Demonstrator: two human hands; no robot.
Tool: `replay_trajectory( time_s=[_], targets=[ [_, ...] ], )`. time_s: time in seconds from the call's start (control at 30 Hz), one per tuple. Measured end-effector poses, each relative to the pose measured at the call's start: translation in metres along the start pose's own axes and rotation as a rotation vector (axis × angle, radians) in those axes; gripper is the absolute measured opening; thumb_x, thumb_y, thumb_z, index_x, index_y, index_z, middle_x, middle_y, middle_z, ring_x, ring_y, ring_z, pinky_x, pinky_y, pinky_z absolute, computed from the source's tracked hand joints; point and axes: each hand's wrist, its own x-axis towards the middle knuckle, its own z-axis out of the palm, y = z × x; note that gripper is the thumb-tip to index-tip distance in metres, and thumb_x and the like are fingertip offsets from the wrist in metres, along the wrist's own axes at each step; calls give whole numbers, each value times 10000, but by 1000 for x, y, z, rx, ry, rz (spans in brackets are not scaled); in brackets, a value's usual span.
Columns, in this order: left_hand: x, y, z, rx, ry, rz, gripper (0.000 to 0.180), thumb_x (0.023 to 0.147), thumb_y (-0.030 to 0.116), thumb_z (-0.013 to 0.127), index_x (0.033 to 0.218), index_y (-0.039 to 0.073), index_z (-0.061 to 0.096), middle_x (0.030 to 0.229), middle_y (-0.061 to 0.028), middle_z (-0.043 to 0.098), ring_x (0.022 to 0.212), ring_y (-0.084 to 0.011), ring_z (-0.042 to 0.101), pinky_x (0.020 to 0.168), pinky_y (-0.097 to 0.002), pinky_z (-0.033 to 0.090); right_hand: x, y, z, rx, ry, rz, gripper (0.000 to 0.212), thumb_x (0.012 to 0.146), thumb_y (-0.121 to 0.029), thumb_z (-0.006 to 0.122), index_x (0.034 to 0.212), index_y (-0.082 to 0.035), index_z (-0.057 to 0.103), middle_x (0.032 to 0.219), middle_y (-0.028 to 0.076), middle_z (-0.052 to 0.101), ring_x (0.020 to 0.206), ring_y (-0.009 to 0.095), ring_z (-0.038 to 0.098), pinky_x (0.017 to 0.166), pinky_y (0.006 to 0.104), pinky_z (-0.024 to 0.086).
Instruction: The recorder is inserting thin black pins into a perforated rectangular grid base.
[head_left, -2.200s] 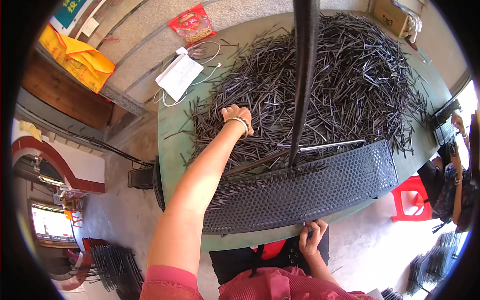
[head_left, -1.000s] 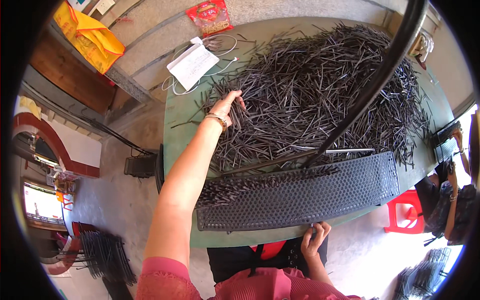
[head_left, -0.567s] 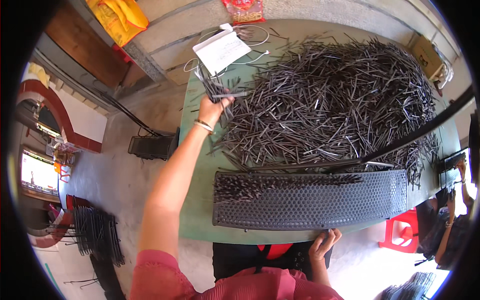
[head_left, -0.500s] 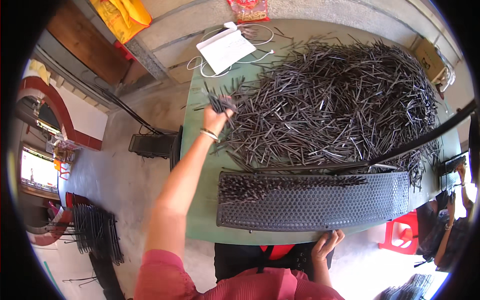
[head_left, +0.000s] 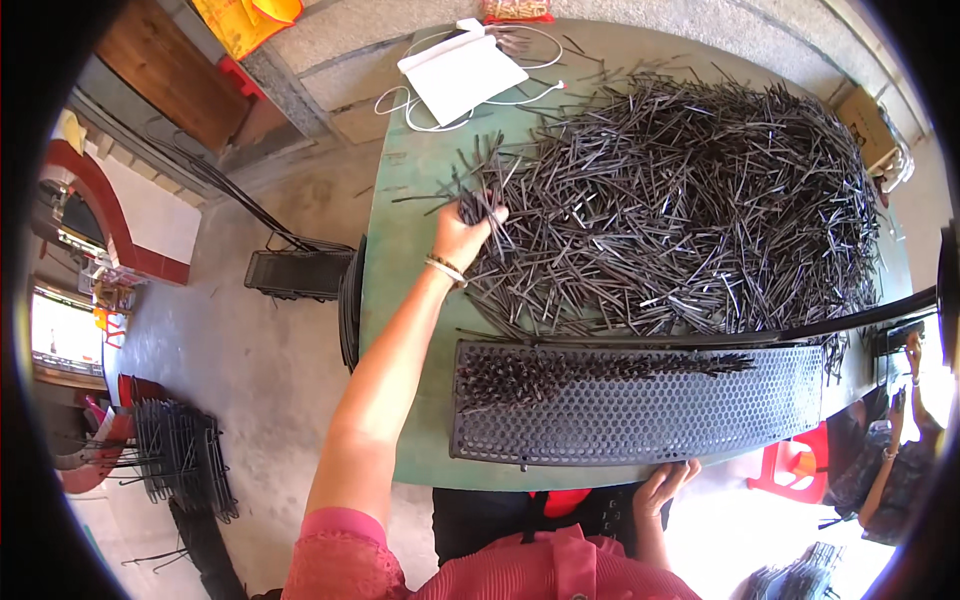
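Note:
My left hand (head_left: 464, 234) is closed around a bunch of thin black sticks (head_left: 478, 208), at the left edge of a large heap of the same sticks (head_left: 650, 220) on the green table. Between the heap and the table's near edge lies a long dark rack (head_left: 640, 415) with a honeycomb of holes. Black sticks (head_left: 510, 380) stand packed in the holes at its left end, thinning into a narrow band along the far side. My right hand (head_left: 660, 490) rests at the near table edge beside the rack, fingers stretched out and holding nothing visible.
A white box with a cable (head_left: 462, 78) lies at the far left of the green table (head_left: 410, 290). A long dark bar (head_left: 870, 312) runs along the rack's far side. Another rack (head_left: 295, 272) stands left of the table, a red stool (head_left: 790, 465) at right, near another person's arm (head_left: 885, 470).
My left hand has moved slightly right, against the heap, with sticks in it. The view has shifted a little. My right hand stays at the near edge.

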Motion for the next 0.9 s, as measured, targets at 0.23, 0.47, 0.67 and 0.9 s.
replay_trajectory(
  time_s=[0.23, 0.47, 0.67, 0.9],
  targets=[
    [26, 38, 5, -628, -120, -314, 244, 837, 160, 711, 1007, 10, 620, 864, -78, 646, 760, -182, 643, 724, -349, 572, -1, 5, -1, -50, 14, -37, 143, 883, -49, 396, 997, 19, 449, 1087, 193, 393, 1019, 333, 407, 951, 424, 307],
    [-4, -14, -12, -106, 96, -92, 245, 720, 34, 767, 919, 34, 625, 853, -13, 666, 763, -105, 630, 687, -257, 522, 1, 7, -4, -14, -45, -94, 292, 797, 53, 428, 1085, 3, 419, 1060, 211, 384, 972, 343, 406, 891, 461, 330],
    [-6, 7, 10, -290, 33, -37, 190, 795, 18, 706, 949, 21, 593, 859, -31, 655, 792, -113, 629, 733, -258, 526, -2, 9, -3, 13, 0, -40, 164, 861, -40, 418, 1013, -3, 466, 1084, 193, 406, 1003, 327, 421, 912, 420, 331],
    [-3, -3, 7, -207, -16, -28, 174, 851, 62, 667, 980, 2, 566, 860, -41, 650, 769, -146, 649, 739, -283, 527, -1, 10, -1, 1, -20, -73, 223, 836, -1, 433, 1059, -1, 441, 1084, 203, 399, 990, 336, 415, 906, 443, 328]
  ],
)
